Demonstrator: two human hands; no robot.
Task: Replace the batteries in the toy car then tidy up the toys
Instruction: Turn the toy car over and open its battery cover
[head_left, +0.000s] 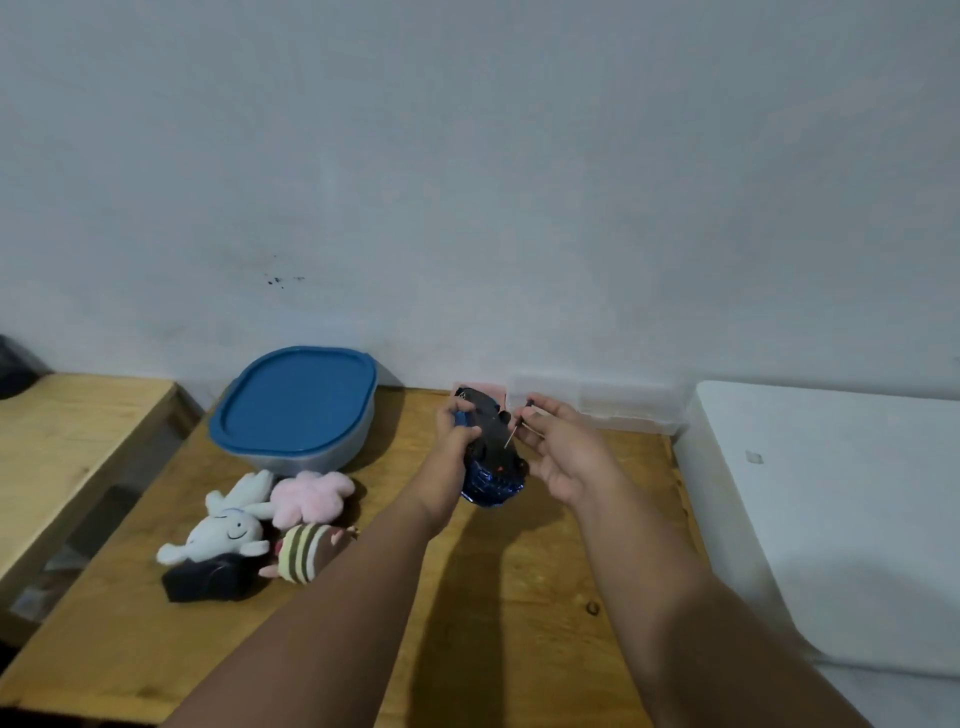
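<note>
A blue and black toy car (493, 457) is held above the wooden table (363, 623), its dark underside turned up. My left hand (457, 423) grips the car's far left side. My right hand (558, 447) pinches a thin screwdriver (511, 435) whose metal tip touches the car's underside. Left of the car lie soft toys: a white rabbit (226, 530), a pink plush (311, 496), a striped plush (306, 553) and a dark one (213, 582).
A tub with a blue lid (296, 405) stands at the back left by the wall. A clear plastic box (597, 408) sits at the back right. A white surface (831, 519) borders the table's right side; a second wooden table (67, 447) is on the left.
</note>
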